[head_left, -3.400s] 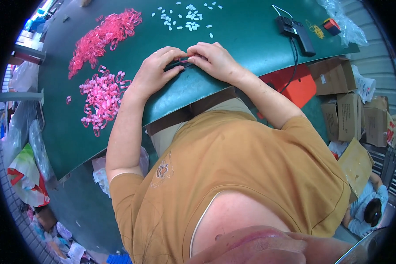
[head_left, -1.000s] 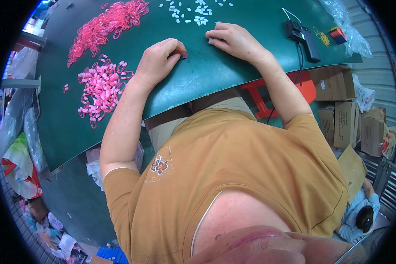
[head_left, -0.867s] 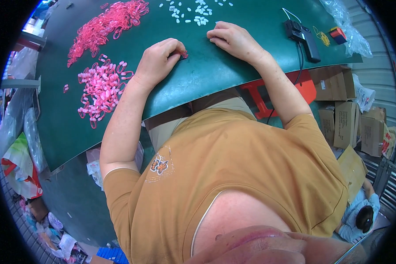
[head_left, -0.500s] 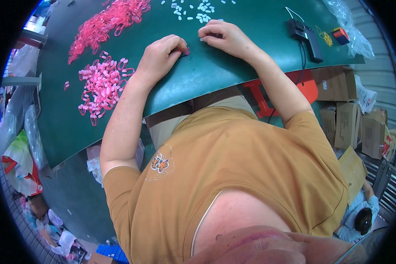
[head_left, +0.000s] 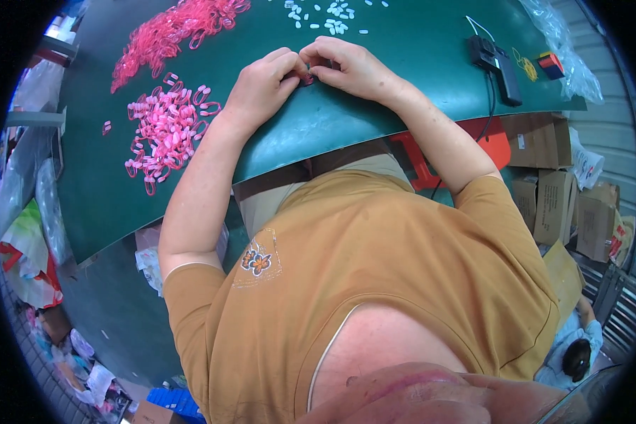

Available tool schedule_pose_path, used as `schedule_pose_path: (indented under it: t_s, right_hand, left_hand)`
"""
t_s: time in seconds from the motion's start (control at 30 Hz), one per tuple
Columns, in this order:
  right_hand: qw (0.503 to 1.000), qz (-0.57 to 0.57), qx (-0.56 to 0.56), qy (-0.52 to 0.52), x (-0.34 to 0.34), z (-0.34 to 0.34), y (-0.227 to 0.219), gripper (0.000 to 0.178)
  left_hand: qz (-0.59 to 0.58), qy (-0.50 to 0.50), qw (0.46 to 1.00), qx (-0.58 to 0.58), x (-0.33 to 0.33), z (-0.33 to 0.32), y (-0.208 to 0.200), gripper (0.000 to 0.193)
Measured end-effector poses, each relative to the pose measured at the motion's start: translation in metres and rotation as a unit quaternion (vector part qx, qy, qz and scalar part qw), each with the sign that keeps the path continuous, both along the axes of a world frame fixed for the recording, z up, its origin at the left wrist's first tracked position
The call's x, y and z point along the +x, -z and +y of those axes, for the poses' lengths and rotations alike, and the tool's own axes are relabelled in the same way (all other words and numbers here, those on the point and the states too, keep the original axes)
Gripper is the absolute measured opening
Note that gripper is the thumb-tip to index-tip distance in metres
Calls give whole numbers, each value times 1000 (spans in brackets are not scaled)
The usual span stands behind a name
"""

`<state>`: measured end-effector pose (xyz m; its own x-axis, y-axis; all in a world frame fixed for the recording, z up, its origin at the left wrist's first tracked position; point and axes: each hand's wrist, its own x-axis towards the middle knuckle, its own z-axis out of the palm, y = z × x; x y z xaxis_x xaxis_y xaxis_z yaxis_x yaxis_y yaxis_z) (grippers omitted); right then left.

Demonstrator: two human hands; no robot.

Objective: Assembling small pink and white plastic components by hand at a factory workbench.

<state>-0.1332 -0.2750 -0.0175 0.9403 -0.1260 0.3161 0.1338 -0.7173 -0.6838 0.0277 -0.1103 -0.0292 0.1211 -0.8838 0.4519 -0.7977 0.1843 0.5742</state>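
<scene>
My two hands meet just above the green tabletop [head_left: 346,115], near its front edge. My left hand [head_left: 263,85] is closed, pinching a small pink loop [head_left: 307,80] that shows only in part between the fingertips. Against it press the curled fingers of my right hand [head_left: 353,69]; whatever they pinch is hidden. Beyond the hands lie scattered small white oval pieces [head_left: 338,28]. To the left of my left forearm is a heap of pink loops with pale pink pieces on them [head_left: 164,131]. Farther back spreads a larger heap of plain pink loops [head_left: 169,39].
A black power adapter [head_left: 500,71] with a cable, a yellow string bundle [head_left: 525,65], a small red and blue block [head_left: 550,65] and clear plastic [head_left: 569,56] lie at the right. Cardboard boxes [head_left: 555,205] stand below there. Another person [head_left: 576,357] is at the lower right.
My right hand has moved left and toward me, closing the gap, so its fingertips now meet those of my left hand at the pink loop.
</scene>
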Motion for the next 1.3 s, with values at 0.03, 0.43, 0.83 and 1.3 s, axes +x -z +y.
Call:
schedule_pose_path:
  t_s: [0.03, 0.43, 0.83, 1.3]
  right_hand:
    - [1000, 1, 0, -1, 1, 0, 0, 20]
    - [998, 52, 14, -18, 7, 1, 1, 10]
    - [982, 126, -136, 36, 1, -7, -20, 20]
    - [953, 231, -197, 12, 18, 3, -38, 23]
  left_hand:
    - [-1, 7, 1000, -7, 0, 0, 0, 8]
    - [-29, -12, 999, -7, 0, 2, -1, 8]
    - [-14, -14, 1000, 12, -4, 3, -4, 9]
    - [-25, -14, 999, 18, -5, 2, -7, 8]
